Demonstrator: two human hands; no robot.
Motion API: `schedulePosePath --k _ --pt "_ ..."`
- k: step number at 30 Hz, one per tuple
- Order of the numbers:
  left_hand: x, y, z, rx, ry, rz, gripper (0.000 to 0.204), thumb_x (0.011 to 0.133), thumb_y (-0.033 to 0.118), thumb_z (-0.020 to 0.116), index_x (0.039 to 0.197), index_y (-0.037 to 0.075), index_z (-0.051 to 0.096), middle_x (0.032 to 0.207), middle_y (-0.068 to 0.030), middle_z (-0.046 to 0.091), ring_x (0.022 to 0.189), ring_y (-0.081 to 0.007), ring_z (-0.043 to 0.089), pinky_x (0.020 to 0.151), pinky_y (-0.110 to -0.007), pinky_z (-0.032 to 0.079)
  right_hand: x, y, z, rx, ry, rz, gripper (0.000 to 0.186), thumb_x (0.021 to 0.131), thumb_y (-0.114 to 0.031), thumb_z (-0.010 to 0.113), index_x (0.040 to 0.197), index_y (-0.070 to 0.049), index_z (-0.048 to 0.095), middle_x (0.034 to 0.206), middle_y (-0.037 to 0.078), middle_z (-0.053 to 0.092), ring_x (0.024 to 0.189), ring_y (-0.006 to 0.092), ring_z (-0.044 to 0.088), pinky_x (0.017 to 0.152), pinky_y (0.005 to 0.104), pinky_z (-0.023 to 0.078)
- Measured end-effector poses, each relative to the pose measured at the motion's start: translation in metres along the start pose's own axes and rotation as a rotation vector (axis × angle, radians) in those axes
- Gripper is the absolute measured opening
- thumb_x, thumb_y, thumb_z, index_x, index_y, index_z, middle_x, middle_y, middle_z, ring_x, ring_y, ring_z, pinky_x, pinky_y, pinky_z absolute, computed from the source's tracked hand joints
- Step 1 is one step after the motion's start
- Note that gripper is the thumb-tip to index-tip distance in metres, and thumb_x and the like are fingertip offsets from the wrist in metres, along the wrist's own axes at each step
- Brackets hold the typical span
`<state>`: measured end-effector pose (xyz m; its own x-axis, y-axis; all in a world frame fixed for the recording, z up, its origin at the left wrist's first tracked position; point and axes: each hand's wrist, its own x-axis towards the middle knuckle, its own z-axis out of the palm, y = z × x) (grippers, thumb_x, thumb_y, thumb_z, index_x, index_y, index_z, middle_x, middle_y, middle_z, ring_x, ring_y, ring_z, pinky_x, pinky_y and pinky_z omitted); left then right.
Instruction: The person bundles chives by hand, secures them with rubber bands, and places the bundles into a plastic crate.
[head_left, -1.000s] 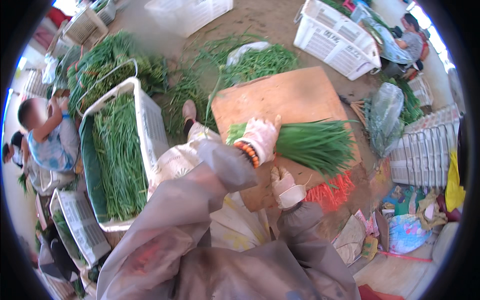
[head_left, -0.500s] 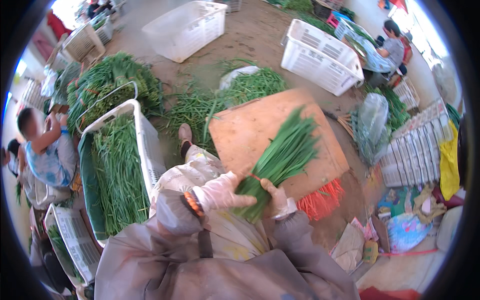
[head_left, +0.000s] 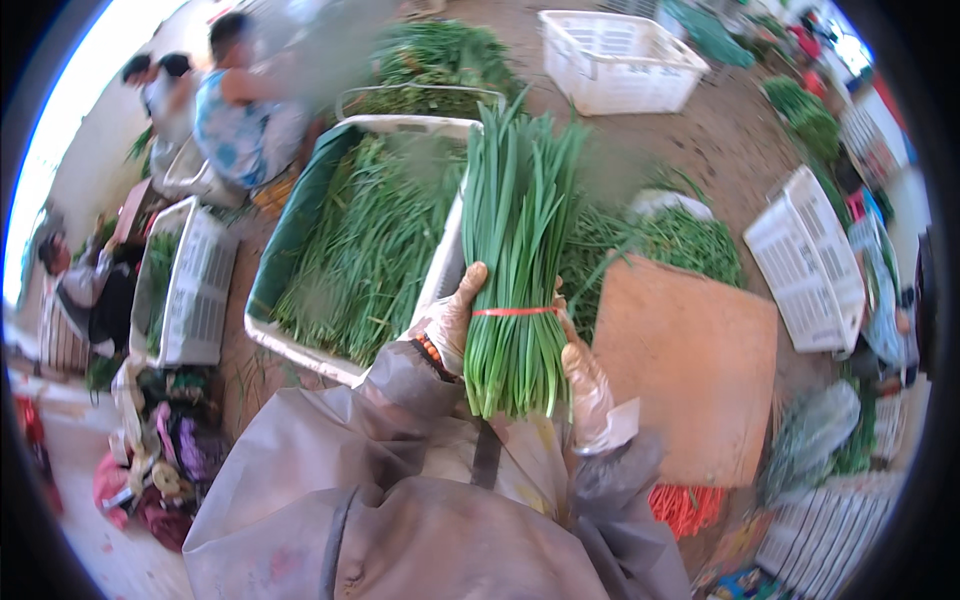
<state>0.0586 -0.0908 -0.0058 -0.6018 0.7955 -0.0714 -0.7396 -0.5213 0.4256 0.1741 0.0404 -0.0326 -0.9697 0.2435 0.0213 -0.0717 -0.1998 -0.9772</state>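
An upright bunch of long green leafy stems [head_left: 515,220], tied with a red band [head_left: 515,311], is held in front of me. My gloved left hand [head_left: 450,325], with orange beads at the wrist, grips its left side. My gloved right hand [head_left: 588,385] has its fingers closed on the right side. Just left of the bunch stands a lined white crate [head_left: 278,330] of loose greens [head_left: 370,240]. To the right lies a tan board [head_left: 690,370], with red ties [head_left: 685,508] at its near edge.
Loose greens [head_left: 680,240] lie behind the board. Other white crates stand at left [head_left: 195,300], back [head_left: 620,85] and right [head_left: 800,250]. Several people [head_left: 230,130] sit along the left. Cloths and bags [head_left: 170,450] lie at lower left; a plastic bag [head_left: 810,440] lies right.
The bunch has gone from lying on the board to upright in both hands, turned leftward toward the lined crate, and a red band now shows around it. The view has swung left.
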Motion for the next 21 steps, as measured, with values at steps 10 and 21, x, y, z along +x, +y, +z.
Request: schedulePosePath --k 10,21 --pt "-0.082 0.061 -0.032 0.016 0.287 0.248 0.071 0.077 0.053 0.053 0.121 -0.001 0.042 0.115 -0.0162 0.051 0.102 -0.027 0.052 0.091 -0.04 0.041 0.045 -0.011 0.008 -0.153 -0.132 0.269 0.04 0.088 -0.033 0.045 0.119 -0.007 0.049 0.082 0.004 0.059 0.071 0.0117 0.058 0.057 0.0195 0.044" --pt "-0.153 0.059 -0.039 -0.055 0.491 0.539 0.049 0.08 0.038 0.057 0.113 0.002 0.049 0.106 -0.0114 0.057 0.094 -0.0213 0.056 0.086 -0.036 0.044 0.042 -0.013 0.157 -0.272 -0.746 0.262 0.091 0.067 -0.044 0.071 0.132 -0.001 0.023 0.121 0.012 0.043 0.111 0.021 0.042 0.093 0.0311 0.035"
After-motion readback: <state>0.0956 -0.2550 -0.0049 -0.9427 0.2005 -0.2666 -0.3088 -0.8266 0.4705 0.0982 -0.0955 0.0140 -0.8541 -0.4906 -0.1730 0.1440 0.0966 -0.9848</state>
